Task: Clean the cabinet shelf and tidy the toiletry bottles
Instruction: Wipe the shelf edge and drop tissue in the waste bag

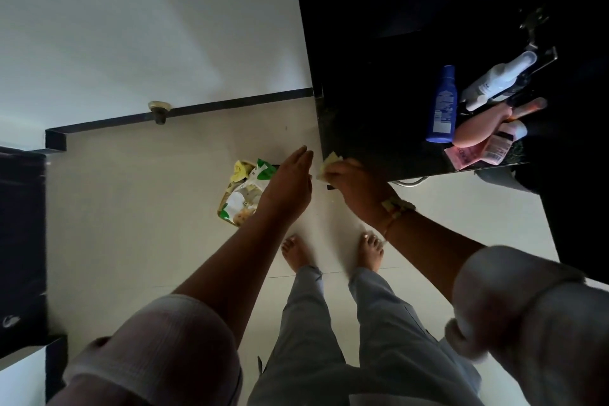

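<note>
At the near-left corner of the dark shelf (379, 128) we see two bare hands. Right hand (354, 183) is closed on a pale yellow cloth (329, 163), pinched at the shelf edge, only a crumpled bit showing past the fingers. Left hand (288, 181) is flat and empty, fingers straight and together, just beside the cloth; touching or not, we cannot tell.

Bottles sit at the shelf's right end, well apart from the hands. We count about five, overlap makes it unsure. One blue bottle (441, 105), standing, long axis running away from us, cap at the far end, white label print. One white bottle (497, 79) tilted, pointing up-right. One peach bottle (478, 130) leaning, just beside the blue one. One thin orange tube (529, 109) angled up-right. One small pink-labelled bottle (497, 147) with a barcode, lying over a pink packet (459, 158).

Below on the pale floor (148, 191): one green-and-white packet (245, 194) with a yellow rag (240, 170) at its far end, partly hidden by the left hand. Two bare feet, grey trousers, white sleeves.
</note>
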{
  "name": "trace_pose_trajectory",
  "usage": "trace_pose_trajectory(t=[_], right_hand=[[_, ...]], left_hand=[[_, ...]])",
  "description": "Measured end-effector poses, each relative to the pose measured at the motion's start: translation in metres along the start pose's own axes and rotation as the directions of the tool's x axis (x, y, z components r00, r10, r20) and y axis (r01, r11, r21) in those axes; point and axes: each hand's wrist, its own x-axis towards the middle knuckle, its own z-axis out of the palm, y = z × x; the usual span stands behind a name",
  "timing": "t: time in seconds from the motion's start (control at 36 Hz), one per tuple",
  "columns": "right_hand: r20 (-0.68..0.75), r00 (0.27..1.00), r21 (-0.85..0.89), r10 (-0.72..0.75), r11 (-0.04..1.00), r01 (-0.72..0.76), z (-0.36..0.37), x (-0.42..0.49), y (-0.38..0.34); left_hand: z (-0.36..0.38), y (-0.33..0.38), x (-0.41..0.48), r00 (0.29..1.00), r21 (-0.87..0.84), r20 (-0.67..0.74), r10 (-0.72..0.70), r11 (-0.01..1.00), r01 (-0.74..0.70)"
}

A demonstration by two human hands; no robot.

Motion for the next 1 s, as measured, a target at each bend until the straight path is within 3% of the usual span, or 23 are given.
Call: trace_pose_trajectory(t=[0.11, 0.22, 0.33, 0.5, 0.58, 0.81, 0.92, 1.0], right_hand=[[-0.055, 0.997, -0.086, 0.053, 0.995, -0.058, -0.013, -0.001, 0.023], [-0.247, 0.962, -0.117, 0.120, 0.981, -0.153, -0.033, 0.024, 0.043], [-0.308, 0.915, 0.033, 0.262, 0.964, -0.265, -0.043, 0.069, 0.041], [-0.211, 0.958, -0.051, 0.196, 0.976, -0.211, -0.038, 0.088, 0.007], [-0.143, 0.982, 0.004, 0.121, 0.993, -0.122, -0.028, 0.064, -0.005], [-0.048, 0.999, -0.103, -0.017, 0.995, 0.012, 0.003, -0.031, 0.009], [-0.197, 0.974, -0.034, 0.113, 0.992, -0.122, -0.006, -0.036, 0.041], [-0.292, 0.903, 0.017, 0.315, 0.946, -0.324, -0.021, -0.018, 0.056]], left_hand=[[-0.002, 0.002, 0.000, 1.000, -0.006, -0.008, 0.025, 1.000, -0.025], [-0.004, 0.002, 0.000, 0.999, -0.006, -0.020, 0.030, 1.000, -0.030], [-0.003, 0.003, -0.002, 0.999, -0.009, -0.038, 0.026, 1.000, -0.026], [-0.001, 0.003, -0.005, 0.999, -0.015, -0.052, 0.011, 1.000, -0.012], [0.000, 0.002, -0.006, 0.999, -0.026, -0.048, -0.007, 1.000, 0.006], [0.006, 0.009, -0.006, 0.999, -0.076, -0.019, -0.034, 0.997, 0.032], [0.006, 0.012, -0.007, 1.000, -0.072, -0.029, -0.002, 0.997, 0.000], [0.006, 0.016, -0.005, 0.999, -0.072, -0.039, 0.028, 0.997, -0.031]])
